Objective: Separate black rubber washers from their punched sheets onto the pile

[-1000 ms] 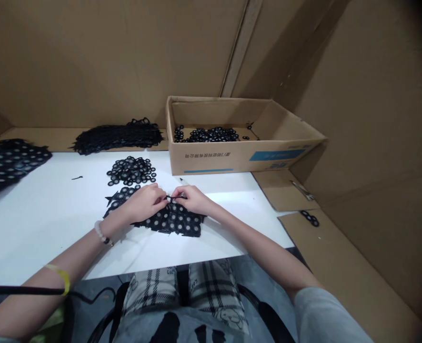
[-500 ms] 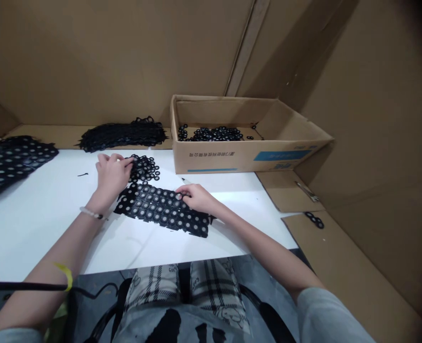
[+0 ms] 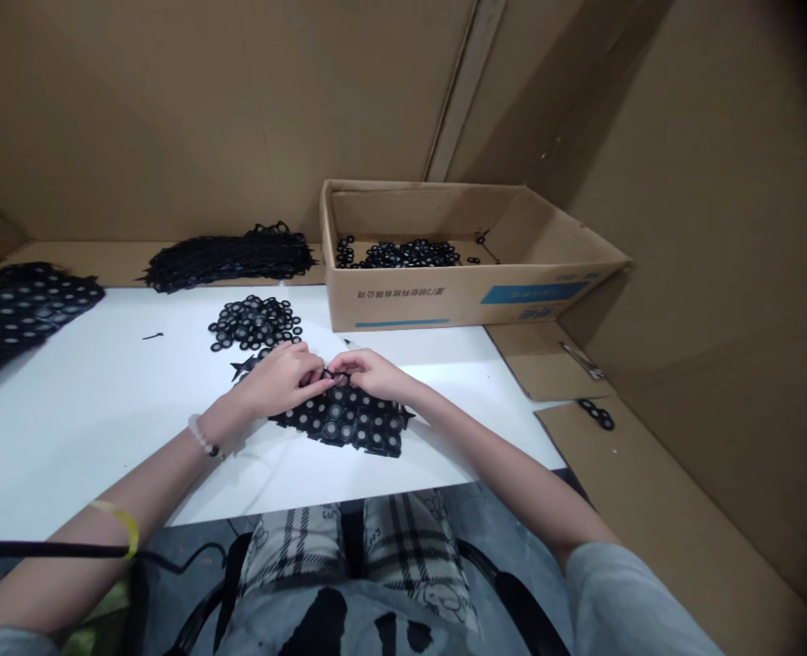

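Observation:
A black sheet with rows of pale-centred discs lies on the white table, its left part covered by my left hand. The fingers of that hand are pinched at the sheet's upper edge, touching a black strip or ring too small to make out. Close beside it, my right hand pinches the same upper edge of the sheet. Behind my left hand sits a loose pile of small black rings.
An open cardboard box holding black rings stands behind the hands. Stacked black sheets lie at the back, a dotted black sheet at far left. Tweezers and joined rings rest on cardboard at right.
My left hand has moved right and toward me, from the ring pile to the sheet's upper edge beside my right hand. My right hand has barely moved.

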A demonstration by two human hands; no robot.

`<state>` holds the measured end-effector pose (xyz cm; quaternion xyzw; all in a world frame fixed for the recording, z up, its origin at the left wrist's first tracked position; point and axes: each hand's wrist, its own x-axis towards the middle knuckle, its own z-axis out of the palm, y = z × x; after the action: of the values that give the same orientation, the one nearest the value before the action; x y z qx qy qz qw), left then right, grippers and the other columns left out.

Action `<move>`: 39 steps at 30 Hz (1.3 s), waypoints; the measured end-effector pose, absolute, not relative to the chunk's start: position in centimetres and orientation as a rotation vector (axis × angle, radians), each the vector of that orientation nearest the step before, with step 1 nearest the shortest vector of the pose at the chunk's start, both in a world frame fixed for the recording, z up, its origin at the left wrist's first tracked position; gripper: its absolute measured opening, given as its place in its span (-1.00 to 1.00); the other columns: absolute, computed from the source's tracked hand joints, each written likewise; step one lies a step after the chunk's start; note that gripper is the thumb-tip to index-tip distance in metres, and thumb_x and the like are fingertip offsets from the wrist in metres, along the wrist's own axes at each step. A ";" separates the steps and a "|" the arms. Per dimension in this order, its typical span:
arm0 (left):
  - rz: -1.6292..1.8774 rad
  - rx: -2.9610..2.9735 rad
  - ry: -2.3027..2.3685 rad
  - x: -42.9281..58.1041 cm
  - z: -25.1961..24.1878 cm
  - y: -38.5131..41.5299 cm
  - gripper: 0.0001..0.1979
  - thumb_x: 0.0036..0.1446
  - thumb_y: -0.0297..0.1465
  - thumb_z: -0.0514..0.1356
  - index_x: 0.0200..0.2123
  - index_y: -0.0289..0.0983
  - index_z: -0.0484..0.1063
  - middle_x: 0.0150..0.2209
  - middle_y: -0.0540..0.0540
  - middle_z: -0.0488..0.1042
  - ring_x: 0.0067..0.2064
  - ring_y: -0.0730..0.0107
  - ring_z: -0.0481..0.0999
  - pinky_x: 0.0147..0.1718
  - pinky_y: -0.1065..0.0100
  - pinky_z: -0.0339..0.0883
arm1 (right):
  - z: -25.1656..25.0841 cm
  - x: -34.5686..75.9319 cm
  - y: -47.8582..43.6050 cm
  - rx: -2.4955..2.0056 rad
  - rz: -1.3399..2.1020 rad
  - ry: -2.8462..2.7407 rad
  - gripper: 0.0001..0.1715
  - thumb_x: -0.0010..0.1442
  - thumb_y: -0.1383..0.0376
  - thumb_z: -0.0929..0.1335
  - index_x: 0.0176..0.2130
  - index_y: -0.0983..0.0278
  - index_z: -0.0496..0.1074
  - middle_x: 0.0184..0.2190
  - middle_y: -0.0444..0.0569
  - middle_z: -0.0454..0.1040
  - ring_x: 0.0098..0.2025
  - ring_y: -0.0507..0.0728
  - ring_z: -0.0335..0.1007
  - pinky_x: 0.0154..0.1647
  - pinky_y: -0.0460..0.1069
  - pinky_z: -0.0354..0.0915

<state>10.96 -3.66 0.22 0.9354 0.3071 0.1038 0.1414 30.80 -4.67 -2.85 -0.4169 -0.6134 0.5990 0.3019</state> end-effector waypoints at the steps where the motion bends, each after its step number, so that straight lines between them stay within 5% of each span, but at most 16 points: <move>1: 0.292 2.686 0.880 11.1 0.0 -3.7 -0.64 0.30 -0.20 -0.02 -0.45 -0.25 0.36 -0.49 -0.06 0.36 -0.33 0.26 0.32 -0.25 0.24 0.15 | -3.0 30.8 -4.7 -1.134 1.535 -1.670 -0.53 -0.16 0.65 0.17 -0.35 0.32 0.47 -0.42 -0.12 0.52 -0.27 0.05 0.45 -0.09 -0.04 0.30; 9: 0.668 2.368 1.102 8.2 0.8 -0.7 -0.65 0.26 -0.34 -0.08 -0.55 -0.25 0.30 -0.45 -0.06 0.34 -0.33 0.27 0.34 -0.28 0.25 0.22 | -3.4 31.5 -4.7 -1.406 1.191 -1.856 -0.62 -0.03 0.57 0.23 -0.34 0.31 0.55 -0.34 -0.05 0.56 -0.23 0.10 0.44 -0.10 -0.03 0.29; 13: 1.087 2.288 1.714 5.5 0.5 1.3 -0.70 0.26 -0.31 -0.03 -0.27 -0.22 0.50 -0.26 -0.14 0.47 -0.13 0.11 0.33 -0.11 0.12 0.17 | -3.0 31.7 -4.6 -1.373 1.409 -1.766 -0.60 -0.05 0.60 0.22 -0.34 0.34 0.54 -0.32 -0.03 0.56 -0.25 0.07 0.43 -0.09 -0.04 0.28; 19: 0.843 2.438 1.975 6.3 -0.6 0.7 -0.66 0.26 -0.29 0.01 0.01 -0.18 0.45 0.13 -0.26 0.30 0.07 -0.17 0.14 -0.07 -0.05 0.04 | -2.5 31.8 -4.5 -1.276 1.555 -1.702 -0.58 -0.06 0.60 0.21 -0.29 0.33 0.51 -0.33 -0.06 0.52 -0.27 0.05 0.39 -0.11 -0.03 0.25; 26: 0.388 2.674 1.027 9.7 0.6 -2.3 -0.63 0.21 -0.07 0.09 -0.42 -0.24 0.37 -0.40 -0.04 0.45 -0.21 0.21 0.32 -0.12 0.17 0.03 | -2.6 31.7 -4.4 -1.117 1.613 -1.690 -0.45 -0.18 0.63 0.15 -0.23 0.30 0.42 -0.29 -0.10 0.46 -0.32 0.01 0.29 -0.16 -0.05 0.21; 39: 0.249 2.480 0.901 10.6 -0.6 -2.9 -0.64 0.35 -0.23 -0.12 -0.34 -0.23 0.38 -0.31 -0.07 0.44 -0.12 0.18 0.26 -0.12 0.14 0.00 | -3.0 31.6 -4.7 -1.140 1.371 -1.924 -0.50 -0.06 0.61 0.16 -0.22 0.31 0.48 -0.31 -0.08 0.47 -0.31 0.05 0.28 -0.17 -0.03 0.19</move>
<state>10.63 -2.86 -0.62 0.9076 0.3299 0.0912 0.2430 31.63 -4.73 -3.01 -0.4201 -0.7089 0.5053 0.2562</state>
